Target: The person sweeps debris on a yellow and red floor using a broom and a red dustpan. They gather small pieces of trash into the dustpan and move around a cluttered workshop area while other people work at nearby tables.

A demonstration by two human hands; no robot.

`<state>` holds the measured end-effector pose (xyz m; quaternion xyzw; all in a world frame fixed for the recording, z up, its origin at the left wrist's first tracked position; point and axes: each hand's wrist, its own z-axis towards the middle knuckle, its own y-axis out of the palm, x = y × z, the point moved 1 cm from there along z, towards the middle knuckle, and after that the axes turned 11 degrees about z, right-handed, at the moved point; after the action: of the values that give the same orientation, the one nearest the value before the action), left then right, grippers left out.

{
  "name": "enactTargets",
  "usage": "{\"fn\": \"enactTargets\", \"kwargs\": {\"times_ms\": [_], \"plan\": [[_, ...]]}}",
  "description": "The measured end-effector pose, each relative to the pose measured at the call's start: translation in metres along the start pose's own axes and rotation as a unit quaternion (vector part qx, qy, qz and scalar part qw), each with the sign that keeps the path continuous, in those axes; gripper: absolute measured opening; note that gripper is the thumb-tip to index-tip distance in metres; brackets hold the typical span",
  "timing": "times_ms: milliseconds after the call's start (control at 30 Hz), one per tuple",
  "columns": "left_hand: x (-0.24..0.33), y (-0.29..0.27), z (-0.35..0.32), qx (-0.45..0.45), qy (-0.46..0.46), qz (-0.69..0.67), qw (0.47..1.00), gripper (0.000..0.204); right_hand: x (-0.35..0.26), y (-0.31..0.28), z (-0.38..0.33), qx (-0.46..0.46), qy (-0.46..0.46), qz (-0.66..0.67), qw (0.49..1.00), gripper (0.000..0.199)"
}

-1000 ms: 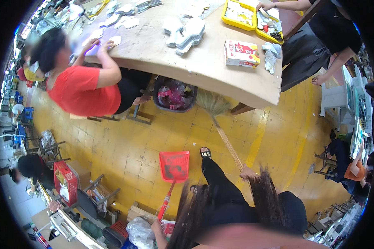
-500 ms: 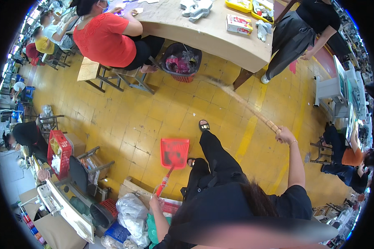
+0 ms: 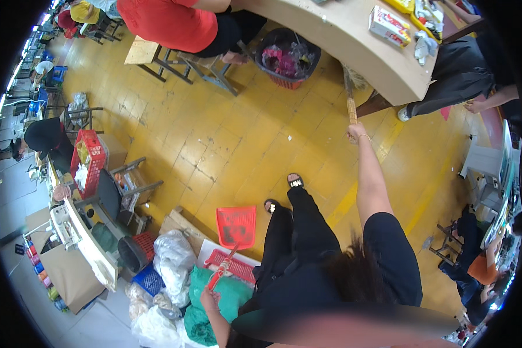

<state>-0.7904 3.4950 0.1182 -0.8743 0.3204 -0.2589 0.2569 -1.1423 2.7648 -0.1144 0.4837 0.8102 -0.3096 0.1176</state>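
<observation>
My right hand (image 3: 357, 132), arm stretched out ahead, is wrapped round the wooden handle of a broom (image 3: 351, 109). Its pale bristles reach under the brown-covered table, beside a table leg, and are partly hidden there. At the lower left, my left hand (image 3: 210, 297) grips the handle of a red dustpan (image 3: 236, 225). The dustpan is held to the left of my feet, and dark smudges that marked its pan earlier are faint now. Small white scraps lie scattered on the yellow tiled floor (image 3: 243, 145).
A dark bin (image 3: 311, 65) with pink and clear plastic waste stands by the table (image 3: 354, 43). Next to it, a person in red (image 3: 168, 23) sits on a wooden stool. Stuffed bags (image 3: 174, 255), a green sack (image 3: 206, 319) and a sewing machine (image 3: 87, 238) crowd the lower left. Another person's legs (image 3: 458, 69) stand right.
My right hand has moved forward and left, carrying the broom head under the table. The dustpan has shifted slightly, and my view has moved along the floor toward the table.
</observation>
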Motion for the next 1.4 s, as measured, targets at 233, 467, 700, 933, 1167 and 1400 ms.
{"fn": "enactTargets", "kwargs": {"times_ms": [233, 467, 700, 933, 1167, 1400], "plan": [[0.003, 0.001, -0.011, 0.013, -0.03, -0.135, 0.99, 0.035, 0.123, 0.088, -0.132, -0.034, -0.023, -0.199, 0.979, 0.043], [0.008, 0.022, 0.011, 0.072, -0.108, -0.296, 0.946, 0.04, 0.084, 0.14, -0.289, -0.337, 0.184, 0.052, 0.922, 0.028], [0.007, 0.023, 0.025, 0.079, -0.13, -0.453, 0.878, 0.035, 0.038, 0.185, -0.308, -0.46, 0.298, 0.234, 0.803, 0.006], [0.012, 0.004, 0.082, -0.023, -0.092, -0.411, 0.907, 0.033, 0.008, 0.097, -0.355, -0.345, 0.246, 0.142, 0.894, 0.023], [0.031, -0.009, 0.153, -0.077, -0.108, -0.292, 0.947, 0.034, 0.01, 0.142, -0.403, -0.245, 0.304, 0.168, 0.905, 0.013], [0.037, -0.054, 0.188, -0.09, -0.126, -0.155, 0.976, 0.041, -0.004, 0.369, -0.374, -0.308, 0.422, 0.307, 0.796, 0.022]]}}
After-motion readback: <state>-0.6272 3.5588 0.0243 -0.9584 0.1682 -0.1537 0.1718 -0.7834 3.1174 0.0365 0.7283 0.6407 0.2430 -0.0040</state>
